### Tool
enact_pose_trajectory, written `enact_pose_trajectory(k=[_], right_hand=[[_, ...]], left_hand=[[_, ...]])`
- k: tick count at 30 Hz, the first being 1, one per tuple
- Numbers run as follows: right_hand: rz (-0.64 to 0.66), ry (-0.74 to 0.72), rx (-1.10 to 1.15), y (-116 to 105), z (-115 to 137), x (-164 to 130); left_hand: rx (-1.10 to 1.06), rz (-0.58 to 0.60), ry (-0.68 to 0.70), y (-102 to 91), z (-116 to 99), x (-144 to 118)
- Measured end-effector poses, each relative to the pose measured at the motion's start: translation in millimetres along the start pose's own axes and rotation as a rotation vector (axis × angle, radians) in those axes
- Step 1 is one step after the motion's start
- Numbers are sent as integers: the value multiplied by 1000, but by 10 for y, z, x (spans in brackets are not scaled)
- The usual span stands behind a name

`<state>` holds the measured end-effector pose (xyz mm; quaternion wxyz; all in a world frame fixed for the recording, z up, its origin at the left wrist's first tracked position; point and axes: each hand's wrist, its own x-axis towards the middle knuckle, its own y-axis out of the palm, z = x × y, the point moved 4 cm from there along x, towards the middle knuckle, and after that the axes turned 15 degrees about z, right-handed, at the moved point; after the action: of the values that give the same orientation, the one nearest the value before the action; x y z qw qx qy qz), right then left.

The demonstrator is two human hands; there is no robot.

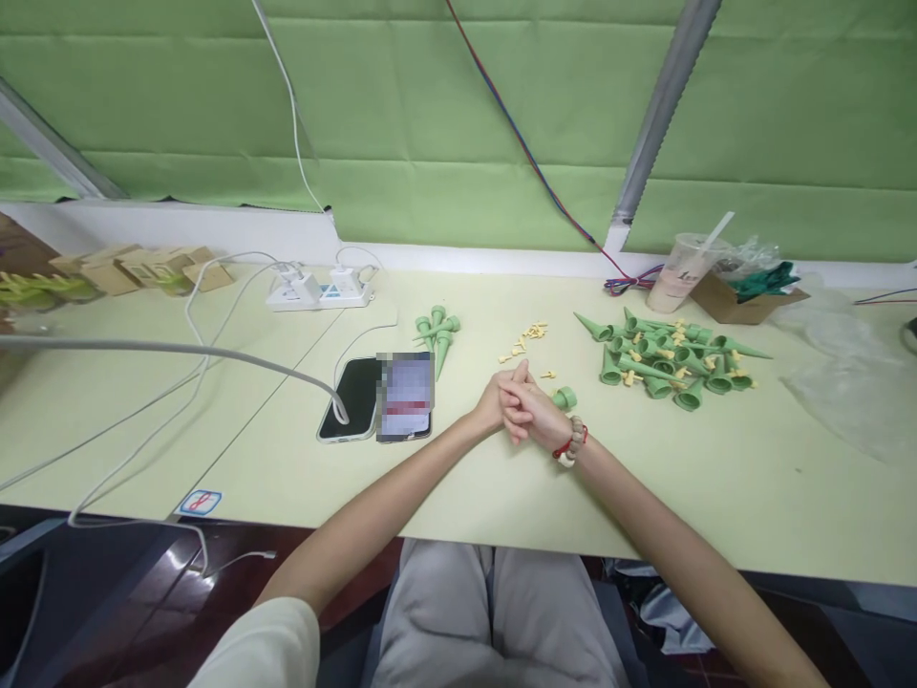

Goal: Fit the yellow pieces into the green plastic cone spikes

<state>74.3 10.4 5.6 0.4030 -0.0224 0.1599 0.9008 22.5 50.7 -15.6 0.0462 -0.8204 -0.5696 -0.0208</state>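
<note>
The bench [716, 497] near me is bare, so I can slide either way. Two phones [379, 397] lie to my left. A big pile of green cones [666, 358] blocks my right.

**A small assembly workbench**

A light-assembly workplace is suggested. A long pale table [716, 497] is set against a green fabric screen [430, 124]. Piles of green plastic cones [666, 358] and small yellow parts [528, 336] are spread out, and cardboard boxes [136, 268] and a power strip [319, 290] are kept alongside.

two phones [376, 397], power strip [319, 290], cup [677, 272]
</note>
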Motion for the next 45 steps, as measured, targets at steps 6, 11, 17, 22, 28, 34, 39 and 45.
enact_pose_trajectory(k=[6,11,17,22,28,34,39,45], right_hand=[[-131,-162,-206,-341,161,-65],[-747,-304,-963,-870,465,-462],[-674,134,-1161,-1241,332,-551],[-683,74,-1171,-1124,307,-447],[-475,-157,-802,-771,369,-329],[-263,-267,-216,-605,394,-311],[-357,-420,-634,-549,473,-374],[-419,-412,-1263,-473,420,-374]], left_hand=[[263,82,77,-59,-136,-57],[533,73,171,43,-236,-145],[584,-52,171,-34,-293,-144],[830,144,366,52,-395,-182],[932,261,409,153,-397,-239],[365,110,306,39,-469,-177],[-318,216,37,48,-380,-85],[-525,319,-182,86,-324,-94]])
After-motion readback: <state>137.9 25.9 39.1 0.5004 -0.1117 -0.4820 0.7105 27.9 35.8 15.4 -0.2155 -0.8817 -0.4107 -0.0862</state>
